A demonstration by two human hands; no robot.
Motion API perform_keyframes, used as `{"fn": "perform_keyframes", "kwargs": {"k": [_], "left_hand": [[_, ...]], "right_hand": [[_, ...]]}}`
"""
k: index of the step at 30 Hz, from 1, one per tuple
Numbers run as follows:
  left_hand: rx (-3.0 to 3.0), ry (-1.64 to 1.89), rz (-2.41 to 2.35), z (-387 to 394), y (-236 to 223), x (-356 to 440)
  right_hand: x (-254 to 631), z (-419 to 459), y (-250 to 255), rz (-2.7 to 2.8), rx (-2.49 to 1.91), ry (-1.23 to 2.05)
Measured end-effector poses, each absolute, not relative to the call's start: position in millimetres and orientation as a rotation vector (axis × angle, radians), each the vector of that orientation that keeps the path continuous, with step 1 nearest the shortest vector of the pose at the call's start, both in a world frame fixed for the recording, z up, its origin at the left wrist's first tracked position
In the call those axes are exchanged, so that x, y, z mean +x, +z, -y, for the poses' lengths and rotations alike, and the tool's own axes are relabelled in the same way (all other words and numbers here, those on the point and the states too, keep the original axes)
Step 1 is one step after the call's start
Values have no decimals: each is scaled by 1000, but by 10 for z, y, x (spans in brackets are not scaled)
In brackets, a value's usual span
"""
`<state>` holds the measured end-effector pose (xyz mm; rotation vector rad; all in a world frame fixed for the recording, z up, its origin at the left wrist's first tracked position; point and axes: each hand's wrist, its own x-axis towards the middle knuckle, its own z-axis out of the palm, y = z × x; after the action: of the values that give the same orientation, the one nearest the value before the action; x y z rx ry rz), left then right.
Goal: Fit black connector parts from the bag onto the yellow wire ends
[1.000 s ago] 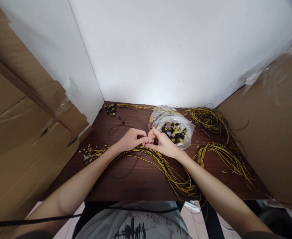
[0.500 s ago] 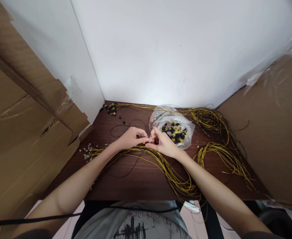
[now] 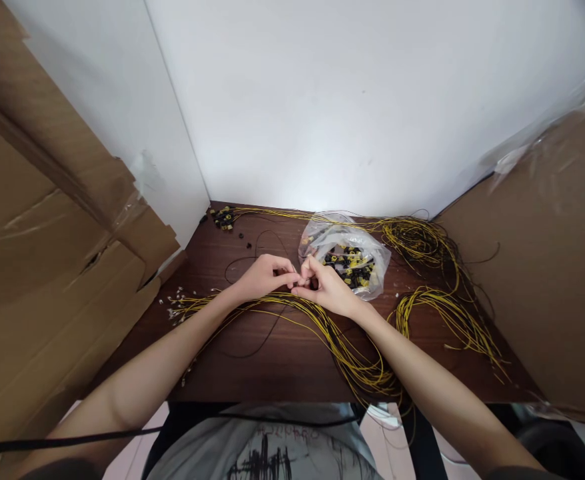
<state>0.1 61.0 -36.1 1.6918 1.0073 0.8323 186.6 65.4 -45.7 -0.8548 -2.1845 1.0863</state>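
Observation:
Fingertip to fingertip, my left hand [image 3: 268, 275] and my right hand [image 3: 326, 288] meet above the middle of the table, both closed in a pinch. A thin dark wire [image 3: 262, 235] loops behind the left hand and runs up to the pinched fingers; its end is hidden between them. Just below the hands lies a bundle of yellow and black wires [image 3: 330, 328], with small white ends [image 3: 176, 307] at the left. A clear plastic bag [image 3: 380, 280] sits beside my right hand, holding black and yellow connector pieces [image 3: 355, 265].
A coil of yellow and black wires [image 3: 417, 239] lies at the back right, a shorter bundle [image 3: 437, 301] in front of it. Wired black and yellow pieces [image 3: 222, 218] rest at the back left. Cardboard [image 3: 37, 267] and white walls [image 3: 292, 107] enclose the brown table [image 3: 272, 383].
The dark wire's loop behind my left hand has shifted and now stands higher. Both hands stay pinched together in nearly the same spot, with the fingertips moved very slightly.

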Motion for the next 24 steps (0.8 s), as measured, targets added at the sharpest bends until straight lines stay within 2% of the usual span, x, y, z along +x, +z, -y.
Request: {"fn": "perform_keyframes", "kwargs": {"k": [4,10,16,21,24], "left_hand": [[1422,1030,-1061,-642,-363,-25],[1792,789,-995,-611,-352,-13],[1529,947,-1048,-622,-359,-8],[1752,825,-944,-610,-386,7],[1627,909,-985,-624,-395,0]], "right_hand": [[1863,-655,-464,2191,-839,1099],[1867,-652,-448,2210,-850,1046],[1866,-653,-456,2212,-833,1059],[1869,-650,-445,2225,-849,1001],[1868,-646,-439,2231,-845,999]]}}
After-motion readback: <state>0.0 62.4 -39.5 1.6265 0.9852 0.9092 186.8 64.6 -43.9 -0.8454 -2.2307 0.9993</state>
